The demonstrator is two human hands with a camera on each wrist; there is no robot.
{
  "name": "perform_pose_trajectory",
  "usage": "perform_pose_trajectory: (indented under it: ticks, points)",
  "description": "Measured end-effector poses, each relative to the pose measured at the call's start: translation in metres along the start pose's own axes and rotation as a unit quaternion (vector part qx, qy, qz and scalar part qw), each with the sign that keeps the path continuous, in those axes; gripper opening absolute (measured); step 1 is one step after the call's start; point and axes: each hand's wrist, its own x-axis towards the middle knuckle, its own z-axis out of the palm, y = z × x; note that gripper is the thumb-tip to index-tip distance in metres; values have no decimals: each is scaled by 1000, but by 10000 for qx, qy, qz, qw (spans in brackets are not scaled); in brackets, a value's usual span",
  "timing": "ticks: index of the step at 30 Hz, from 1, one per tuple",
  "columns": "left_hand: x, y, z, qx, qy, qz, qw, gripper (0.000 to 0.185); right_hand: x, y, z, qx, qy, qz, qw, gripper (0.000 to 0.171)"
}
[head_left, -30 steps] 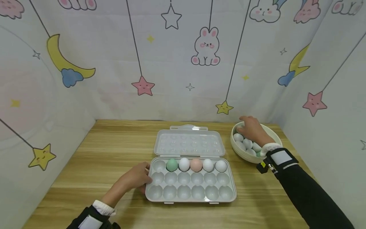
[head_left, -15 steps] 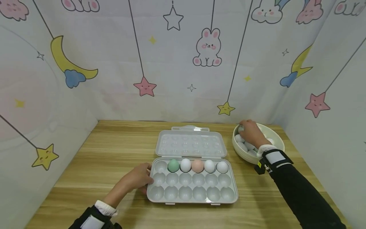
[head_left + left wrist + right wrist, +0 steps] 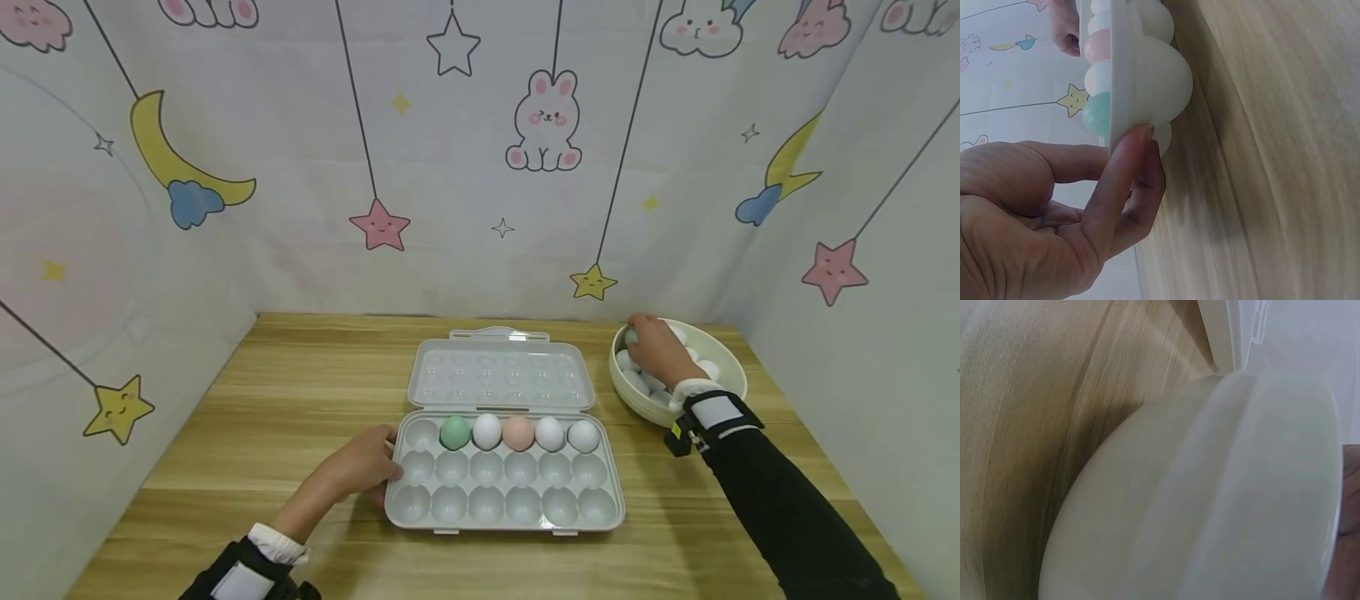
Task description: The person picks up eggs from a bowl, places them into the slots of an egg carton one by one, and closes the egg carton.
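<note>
A clear-white plastic egg carton (image 3: 504, 518) lies with its lid folded back. Five of its back-row cups are not all alike: a green egg (image 3: 455, 434), a pink egg (image 3: 518, 434) and several white ones sit there. The left hand (image 3: 365, 461) pinches the carton's left edge; in the left wrist view its thumb and fingers (image 3: 1116, 187) meet at the rim. Inside the cream bowl (image 3: 738, 390) at right, the right hand (image 3: 660, 346) reaches down with curled fingers around a pale egg (image 3: 632, 337). The bowl wall hides most of that hand in the right wrist view.
Several more eggs (image 3: 708, 368) lie in the bowl. The carton's lid (image 3: 501, 375) extends toward the back of the wooden table (image 3: 322, 358). A printed cloth wall (image 3: 450, 275) encloses the back and both sides.
The right hand has lowered a little in the bowl and its fingers have closed in on a pale egg at the left side. The left hand keeps its hold on the carton.
</note>
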Motion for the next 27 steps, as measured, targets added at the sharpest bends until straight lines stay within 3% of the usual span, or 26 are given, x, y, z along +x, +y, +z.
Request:
perform_pose_trajectory:
  ticks: [8, 14, 27]
  points:
    - [-1, 0, 0, -99, -29, -3, 9999, 41, -2, 3, 1, -109, 28, -13, 9999, 43]
    - [0, 1, -1, -68, -65, 50, 9999, 40, -9, 0, -4, -19, 331, -138, 9994, 44]
    - [0, -1, -1, -4, -75, 85, 9999, 38, -33, -38, -33, 791, 1125, -378, 9898, 49]
